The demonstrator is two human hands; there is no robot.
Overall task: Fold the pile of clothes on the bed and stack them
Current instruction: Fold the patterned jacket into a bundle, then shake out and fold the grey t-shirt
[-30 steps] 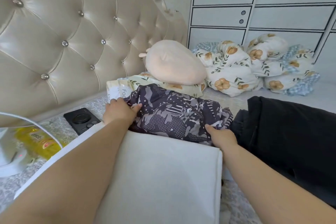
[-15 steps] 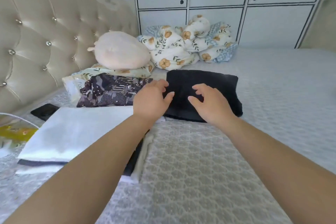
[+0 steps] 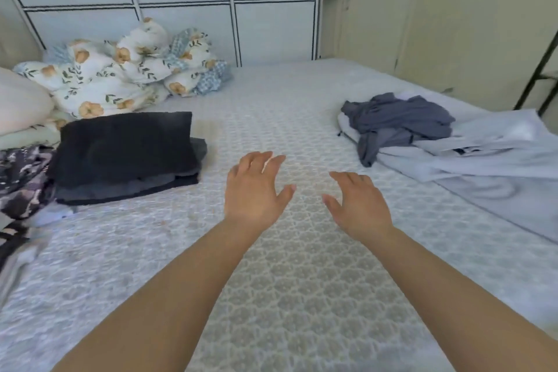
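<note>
Bedding covers nearly the whole view: the bed (image 3: 302, 296) wears a pale quilted cover with a honeycomb pattern. Behind it stands a white cabinet wall (image 3: 181, 9) with dark-edged panels and round finger holes. On the bed's right side lies the unfolded pile of clothes: a pale lavender garment (image 3: 483, 166) spread loosely toward the right edge of the view, and on its far left end a crumpled slate-blue garment (image 3: 398, 124). A bunched floral duvet (image 3: 120, 75) with orange flowers and blue patches sits at the far left corner against the cabinets. Just in front of it rests the folded stack (image 3: 126, 154), a black piece on top of dark grey layers, squared off and flat. To the stack's left, touching it, is a patterned purple-grey garment (image 3: 21, 178), partly cut off by the picture's edge. A cream pillow (image 3: 21, 100) shows at the left edge, on top of other bedding.

Both bare forearms reach forward over the middle of the bed. The left hand (image 3: 256, 190) is palm down, fingers spread and relaxed, holding nothing. The right hand (image 3: 359, 205) is beside it, also palm down with loose, slightly bent fingers, holding nothing. Both lie between the folded stack and the unfolded pile, touching neither; whether they touch the bed cover cannot be told.
</note>
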